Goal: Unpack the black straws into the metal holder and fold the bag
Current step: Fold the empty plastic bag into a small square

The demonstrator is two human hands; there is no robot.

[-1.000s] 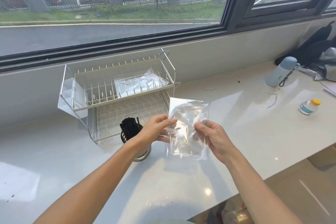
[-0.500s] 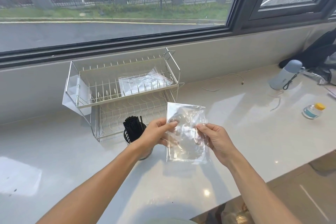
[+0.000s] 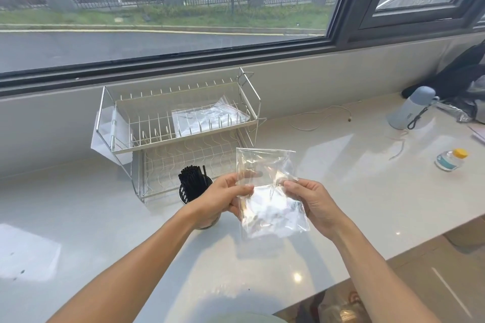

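A: Left hand (image 3: 225, 198) pinches the left edge of the clear bag (image 3: 270, 194), thumb in front, fingers behind. Farther left, the black straws (image 3: 193, 181) stand upright in the metal holder (image 3: 183, 195), on the worktop (image 3: 78, 231) just in front of the wire rack (image 3: 178, 123).

B: Bag itself?

A: Held upright in the air between both hands, above the worktop. Looks empty. Right hand (image 3: 313, 203) pinches its right edge, roughly level with the left.

B: Handling?

A: Judged very light, limp, thin film; glossy, so likely slippery, and it creases readily. No stiffness to hold a fold unaided.

B: Where to take hold?

A: At opposite side edges, as now; pinch firmly, keep the film taut, then bring the top down over the bottom. Unpacking appears done; folding remains.
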